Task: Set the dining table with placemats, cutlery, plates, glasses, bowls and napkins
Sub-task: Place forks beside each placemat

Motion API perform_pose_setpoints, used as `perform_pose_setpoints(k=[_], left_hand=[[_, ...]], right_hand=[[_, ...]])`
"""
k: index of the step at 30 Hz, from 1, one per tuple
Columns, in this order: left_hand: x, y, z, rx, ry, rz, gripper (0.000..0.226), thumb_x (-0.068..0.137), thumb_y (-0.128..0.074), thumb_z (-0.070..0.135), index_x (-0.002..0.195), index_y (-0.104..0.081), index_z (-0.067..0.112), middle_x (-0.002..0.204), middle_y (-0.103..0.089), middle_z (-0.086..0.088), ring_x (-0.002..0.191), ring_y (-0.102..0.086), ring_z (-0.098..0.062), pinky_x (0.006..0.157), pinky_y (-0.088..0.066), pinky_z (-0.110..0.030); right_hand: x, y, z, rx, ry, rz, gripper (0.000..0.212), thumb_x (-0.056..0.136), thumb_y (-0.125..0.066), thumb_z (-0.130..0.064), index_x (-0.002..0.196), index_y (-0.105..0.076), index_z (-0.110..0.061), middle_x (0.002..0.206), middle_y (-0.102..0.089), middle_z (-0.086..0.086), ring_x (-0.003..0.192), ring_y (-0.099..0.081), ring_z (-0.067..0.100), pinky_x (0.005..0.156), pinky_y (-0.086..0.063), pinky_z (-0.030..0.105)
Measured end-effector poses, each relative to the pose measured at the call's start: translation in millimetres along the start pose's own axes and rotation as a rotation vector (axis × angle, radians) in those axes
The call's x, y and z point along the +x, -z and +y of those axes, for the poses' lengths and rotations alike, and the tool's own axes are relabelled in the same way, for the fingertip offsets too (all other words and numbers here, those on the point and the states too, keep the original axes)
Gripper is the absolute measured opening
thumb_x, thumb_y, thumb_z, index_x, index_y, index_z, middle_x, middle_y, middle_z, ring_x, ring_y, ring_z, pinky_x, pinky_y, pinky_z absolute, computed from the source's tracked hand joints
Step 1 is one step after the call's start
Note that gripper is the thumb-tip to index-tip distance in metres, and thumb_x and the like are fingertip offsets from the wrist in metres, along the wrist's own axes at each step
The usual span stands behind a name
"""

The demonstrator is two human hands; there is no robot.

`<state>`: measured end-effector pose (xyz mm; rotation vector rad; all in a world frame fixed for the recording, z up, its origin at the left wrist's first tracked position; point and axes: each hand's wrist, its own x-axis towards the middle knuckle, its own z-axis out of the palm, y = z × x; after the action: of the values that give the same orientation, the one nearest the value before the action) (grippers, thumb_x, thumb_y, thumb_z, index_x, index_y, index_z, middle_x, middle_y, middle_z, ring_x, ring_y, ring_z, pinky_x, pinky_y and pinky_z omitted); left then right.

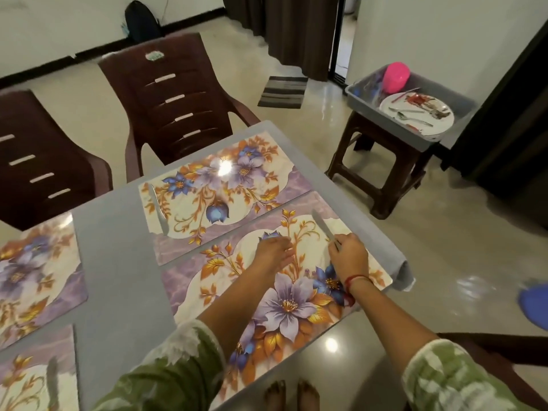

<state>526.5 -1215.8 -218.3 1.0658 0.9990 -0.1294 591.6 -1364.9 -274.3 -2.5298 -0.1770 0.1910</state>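
The right hand (pixel 350 256) is pinching the handle end of a table knife (pixel 322 226) just right of the frame's centre. Its fingers are curling narrowly round the handle, so the handle itself is hidden. The blade is reaching out beyond the knuckles toward the upper left, lying flat or nearly flat on the near floral placemat (pixel 225 280). The left hand (pixel 274 250) is resting with straight fingers on the middle of the same mat, holding nothing, beside the knife but apart from it.

The knife is looking like thin steel: light, stiff and smooth, and likely to skate on the mat's glossy face. The handle is therefore the sensible place to hold it, clear of the edge. The mat is seeming thin and slippery on the grey table (pixel 118 232), and the flat left hand is probably steadying it.

A second knife (pixel 158 213) is lying on the far placemat (pixel 225 185), and plates (pixel 415 114) are waiting in the grey tub (pixel 364 99) at upper right.
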Motion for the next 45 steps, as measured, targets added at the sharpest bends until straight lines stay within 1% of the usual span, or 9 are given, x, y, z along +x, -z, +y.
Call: perform_pose_setpoints(k=[6,14,19,23,31,34,38,41,45], left_hand=[[1.9,0.5,-0.5,0.032,-0.023,0.031,0.025,0.094,-0.052,0.006,0.116,-0.059,-0.003,0.084,-0.061,-0.005,0.075,-0.061,-0.015,0.067,-0.052,-0.021],[-15.4,1.8,-2.1,-0.017,-0.05,0.026,0.016,0.096,-0.05,0.006,0.108,-0.058,-0.001,0.08,-0.059,-0.007,0.068,-0.057,-0.015,0.055,-0.051,-0.017],[-28.6,12.4,-14.0,-0.009,-0.106,0.087,0.018,0.094,-0.052,0.006,0.109,-0.06,-0.001,0.087,-0.063,-0.009,0.073,-0.062,-0.016,0.071,-0.052,-0.023],[-53.0,14.2,-21.3,0.0,-0.146,0.066,0.017,0.094,-0.052,0.007,0.108,-0.061,0.001,0.086,-0.063,-0.006,0.073,-0.061,-0.015,0.07,-0.052,-0.023],[-137.2,33.8,-45.6,0.009,-0.247,-0.04,0.016,0.094,-0.051,0.006,0.106,-0.062,0.003,0.093,-0.063,-0.009,0.074,-0.06,-0.014,0.06,-0.052,-0.018],[-171.8,58.9,-69.6,-0.009,-0.275,-0.086,0.015,0.096,-0.046,0.004,0.101,-0.06,0.005,0.085,-0.063,-0.007,0.072,-0.059,-0.013,0.06,-0.051,-0.018],[-209.1,86.1,-111.6,-0.064,-0.259,-0.12,0.016,0.095,-0.046,0.005,0.087,-0.059,0.01,0.076,-0.057,-0.002,0.068,-0.054,-0.011,0.064,-0.045,-0.022],[-240.2,87.7,-136.0,-0.017,-0.244,-0.137,0.011,0.094,-0.047,0.007,0.093,-0.057,0.011,0.076,-0.055,-0.002,0.065,-0.051,-0.011,0.061,-0.042,-0.022],[-283.1,60.8,-148.6,0.038,-0.257,-0.258,0.017,0.095,-0.046,0.007,0.083,-0.056,0.013,0.068,-0.051,-0.001,0.055,-0.047,-0.009,0.052,-0.039,-0.02]], right_hand=[[1.5,-3.9,1.5,-0.2,0.082,0.031,0.031,0.098,-0.045,-0.025,0.107,-0.069,-0.007,0.105,-0.06,0.013,0.092,-0.056,0.028,0.082,-0.047,0.035],[-1.6,2.9,-0.8,-0.293,0.09,0.008,0.034,0.101,-0.038,-0.031,0.118,-0.064,-0.016,0.113,-0.058,0.01,0.1,-0.055,0.026,0.087,-0.045,0.033],[-10.3,9.5,-2.1,-0.17,0.119,-0.017,0.035,0.099,-0.043,-0.031,0.125,-0.056,-0.011,0.124,-0.053,0.012,0.109,-0.052,0.026,0.091,-0.045,0.033],[-43.0,27.5,-4.6,-0.033,0.175,0.09,0.043,0.097,-0.051,-0.027,0.137,-0.046,-0.012,0.133,-0.044,0.011,0.119,-0.045,0.025,0.098,-0.043,0.032],[-146.9,51.5,-7.4,0.093,0.225,0.126,0.028,0.092,-0.056,-0.011,0.119,-0.062,-0.005,0.124,-0.05,0.011,0.116,-0.048,0.025,0.1,-0.041,0.033],[-203.9,52.8,-13.1,0.142,0.297,0.176,0.021,0.089,-0.059,-0.006,0.108,-0.068,-0.004,0.116,-0.055,0.011,0.11,-0.052,0.024,0.098,-0.044,0.033],[-282.4,56.9,-28.1,0.201,0.383,0.215,0.015,0.085,-0.062,-0.003,0.098,-0.07,-0.005,0.108,-0.058,0.009,0.102,-0.054,0.017,0.087,-0.039,0.017],[-334.0,73.7,-33.1,0.24,0.415,0.237,0.014,0.084,-0.064,-0.005,0.095,-0.071,-0.008,0.103,-0.058,0.004,0.096,-0.051,0.009,0.083,-0.032,0.007],[-373.2,112.6,-18.5,0.212,0.357,0.301,0.014,0.083,-0.062,-0.01,0.094,-0.072,-0.01,0.1,-0.059,0.006,0.095,-0.057,0.018,0.084,-0.038,0.016]])
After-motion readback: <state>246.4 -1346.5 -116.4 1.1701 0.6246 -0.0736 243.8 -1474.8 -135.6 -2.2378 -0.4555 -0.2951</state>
